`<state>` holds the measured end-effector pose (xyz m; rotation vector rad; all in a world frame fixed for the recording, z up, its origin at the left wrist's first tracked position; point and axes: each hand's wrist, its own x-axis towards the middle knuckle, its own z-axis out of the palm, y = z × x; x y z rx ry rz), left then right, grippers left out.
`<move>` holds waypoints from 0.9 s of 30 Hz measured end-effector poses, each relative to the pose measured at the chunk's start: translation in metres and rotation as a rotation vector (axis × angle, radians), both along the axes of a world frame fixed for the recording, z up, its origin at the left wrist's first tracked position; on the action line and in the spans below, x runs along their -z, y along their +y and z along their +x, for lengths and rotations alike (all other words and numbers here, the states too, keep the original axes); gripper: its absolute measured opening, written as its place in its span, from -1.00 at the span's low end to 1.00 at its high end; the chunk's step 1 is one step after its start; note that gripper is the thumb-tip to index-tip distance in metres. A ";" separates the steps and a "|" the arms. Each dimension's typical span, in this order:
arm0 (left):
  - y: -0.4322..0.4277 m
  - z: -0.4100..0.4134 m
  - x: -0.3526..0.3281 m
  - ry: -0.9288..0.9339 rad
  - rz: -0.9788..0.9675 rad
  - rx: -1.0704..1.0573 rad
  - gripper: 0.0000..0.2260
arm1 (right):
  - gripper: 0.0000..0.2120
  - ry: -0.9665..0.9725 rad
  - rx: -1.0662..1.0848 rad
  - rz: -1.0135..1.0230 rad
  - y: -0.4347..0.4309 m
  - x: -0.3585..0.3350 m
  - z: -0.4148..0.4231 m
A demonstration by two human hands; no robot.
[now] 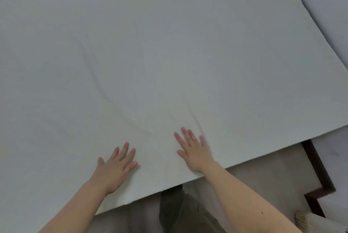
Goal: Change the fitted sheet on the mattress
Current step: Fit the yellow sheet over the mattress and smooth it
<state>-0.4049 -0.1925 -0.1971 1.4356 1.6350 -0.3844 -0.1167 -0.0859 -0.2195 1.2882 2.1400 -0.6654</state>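
Dark trouser leg (178,214) noted below near edge of fitted sheet (169,53) | left hand (116,165) and right hand (194,149) laid flat, fingers spread, just inside that edge | fitted sheet spread over mattress, faintly creased | step judged: smoothing | next: creases to be pressed outward, edge tucked under.

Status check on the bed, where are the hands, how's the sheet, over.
Left hand and right hand flat, fingers spread, on the white sheet near its front edge. Long creases run across it. Nothing on top, over.
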 end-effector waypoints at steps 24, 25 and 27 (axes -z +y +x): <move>0.175 0.076 0.031 0.255 -0.001 -0.115 -0.24 | -0.46 0.144 -0.004 0.035 0.111 0.003 0.092; 0.181 0.077 0.037 0.261 -0.007 -0.154 -0.16 | -0.45 0.139 -0.026 0.045 0.125 0.008 0.109; 0.193 0.093 0.053 0.291 0.013 -0.238 -0.13 | -0.43 0.138 -0.065 0.062 0.158 0.018 0.153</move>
